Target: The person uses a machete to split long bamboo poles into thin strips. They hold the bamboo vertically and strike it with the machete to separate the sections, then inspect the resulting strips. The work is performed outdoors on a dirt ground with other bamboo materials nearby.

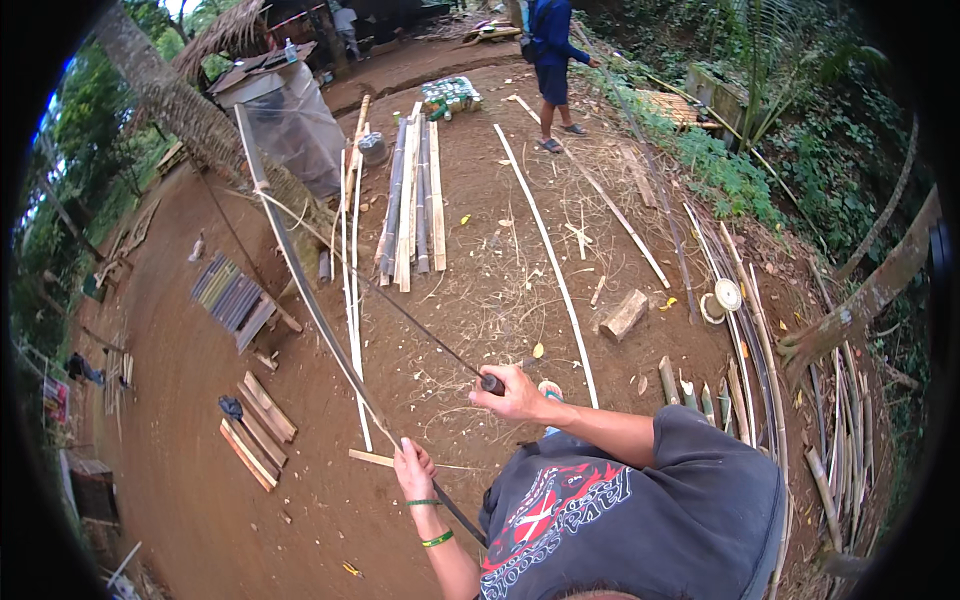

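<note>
My left hand [414, 472] is closed around a long bamboo strip [318, 300], which rises to the far left and runs back past my wrist toward my body. My right hand [510, 393] grips the dark handle of what looks like a machete [440, 343]. Its long, thin blade, seen nearly edge-on, points to the far left. A pale sliver [290, 208] sticks out from the bamboo strip toward the blade; whether the two touch I cannot tell. Green bands circle my left wrist.
Split bamboo lengths [407, 215] lie on the dirt ahead. A long pale strip [550, 250] and a short log [625, 314] are right of centre. Poles [757, 340] line the right side. A tree trunk [180, 100] leans at left. Another person [552, 50] stands far ahead.
</note>
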Action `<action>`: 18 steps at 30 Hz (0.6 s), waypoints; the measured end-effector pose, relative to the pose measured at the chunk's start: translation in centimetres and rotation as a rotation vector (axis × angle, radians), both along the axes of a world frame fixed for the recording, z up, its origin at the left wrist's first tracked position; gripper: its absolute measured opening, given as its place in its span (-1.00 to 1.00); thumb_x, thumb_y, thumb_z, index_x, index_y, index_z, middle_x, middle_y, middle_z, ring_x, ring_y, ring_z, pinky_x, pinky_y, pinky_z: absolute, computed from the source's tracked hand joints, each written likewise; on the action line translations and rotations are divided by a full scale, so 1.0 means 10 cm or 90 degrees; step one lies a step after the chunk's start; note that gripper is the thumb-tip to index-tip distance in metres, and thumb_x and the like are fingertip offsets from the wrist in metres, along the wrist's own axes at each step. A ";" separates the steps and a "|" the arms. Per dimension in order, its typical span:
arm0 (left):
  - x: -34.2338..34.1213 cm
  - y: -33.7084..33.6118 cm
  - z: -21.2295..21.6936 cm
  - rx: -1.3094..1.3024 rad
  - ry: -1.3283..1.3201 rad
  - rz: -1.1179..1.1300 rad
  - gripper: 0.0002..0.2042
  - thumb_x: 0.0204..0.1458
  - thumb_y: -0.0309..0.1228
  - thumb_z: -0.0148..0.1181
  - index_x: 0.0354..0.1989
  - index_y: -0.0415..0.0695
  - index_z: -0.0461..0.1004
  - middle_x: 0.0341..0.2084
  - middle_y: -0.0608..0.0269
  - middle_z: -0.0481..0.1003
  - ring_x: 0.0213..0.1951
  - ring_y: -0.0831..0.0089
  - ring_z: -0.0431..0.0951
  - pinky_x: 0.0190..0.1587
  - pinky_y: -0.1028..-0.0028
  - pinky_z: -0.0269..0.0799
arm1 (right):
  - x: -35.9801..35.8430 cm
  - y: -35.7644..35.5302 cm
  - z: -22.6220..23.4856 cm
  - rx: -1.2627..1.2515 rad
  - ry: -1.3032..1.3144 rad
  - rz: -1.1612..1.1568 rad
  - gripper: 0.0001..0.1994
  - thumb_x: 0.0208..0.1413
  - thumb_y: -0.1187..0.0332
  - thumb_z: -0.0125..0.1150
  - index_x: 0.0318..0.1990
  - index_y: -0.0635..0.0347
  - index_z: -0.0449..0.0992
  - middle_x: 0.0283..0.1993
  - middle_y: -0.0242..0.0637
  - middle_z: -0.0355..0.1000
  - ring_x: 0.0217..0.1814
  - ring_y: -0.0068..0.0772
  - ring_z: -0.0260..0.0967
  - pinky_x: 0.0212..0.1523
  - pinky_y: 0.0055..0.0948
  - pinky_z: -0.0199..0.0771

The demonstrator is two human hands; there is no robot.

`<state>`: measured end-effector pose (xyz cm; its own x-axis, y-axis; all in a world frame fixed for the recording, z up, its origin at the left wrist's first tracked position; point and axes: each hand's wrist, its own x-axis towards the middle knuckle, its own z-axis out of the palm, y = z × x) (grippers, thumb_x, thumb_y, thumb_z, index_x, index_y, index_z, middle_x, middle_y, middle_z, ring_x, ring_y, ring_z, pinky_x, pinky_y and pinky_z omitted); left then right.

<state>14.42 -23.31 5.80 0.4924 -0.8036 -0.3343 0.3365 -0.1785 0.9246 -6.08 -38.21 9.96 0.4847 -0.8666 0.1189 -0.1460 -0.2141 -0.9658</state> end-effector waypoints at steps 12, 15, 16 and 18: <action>0.01 0.00 0.03 0.007 0.005 -0.024 -0.60 0.32 0.00 -0.13 -0.48 0.02 0.14 -0.73 0.51 0.07 -0.74 0.72 0.02 -0.72 0.63 -0.11 | -0.20 0.14 -0.13 0.042 0.010 -0.034 -0.72 0.04 0.26 0.37 -0.51 0.23 0.44 -0.69 -0.49 0.24 -0.60 -0.71 0.11 -0.56 -0.48 0.13; -0.03 -0.02 0.05 0.005 -0.001 -0.020 -0.60 0.32 0.00 -0.13 -0.49 0.02 0.14 -0.74 0.52 0.07 -0.74 0.72 0.01 -0.71 0.63 -0.12 | -0.22 0.14 -0.15 0.040 0.022 -0.039 -0.72 0.04 0.25 0.37 -0.51 0.23 0.44 -0.69 -0.49 0.24 -0.60 -0.69 0.11 -0.56 -0.47 0.13; -0.04 -0.01 0.08 0.005 -0.004 -0.018 -0.60 0.32 0.01 -0.13 -0.49 0.02 0.13 -0.74 0.52 0.06 -0.74 0.72 0.01 -0.71 0.62 -0.12 | -0.23 0.15 -0.19 0.042 0.027 -0.039 -0.72 0.04 0.25 0.37 -0.51 0.23 0.44 -0.70 -0.48 0.24 -0.60 -0.69 0.11 -0.56 -0.46 0.13; -0.06 -0.03 0.08 0.006 -0.004 -0.016 -0.59 0.32 0.01 -0.13 -0.50 0.02 0.13 -0.74 0.52 0.06 -0.74 0.72 0.01 -0.71 0.62 -0.12 | -0.23 0.15 -0.21 0.039 0.033 -0.038 -0.71 0.05 0.25 0.37 -0.52 0.21 0.43 -0.69 -0.51 0.22 -0.59 -0.70 0.09 -0.56 -0.47 0.11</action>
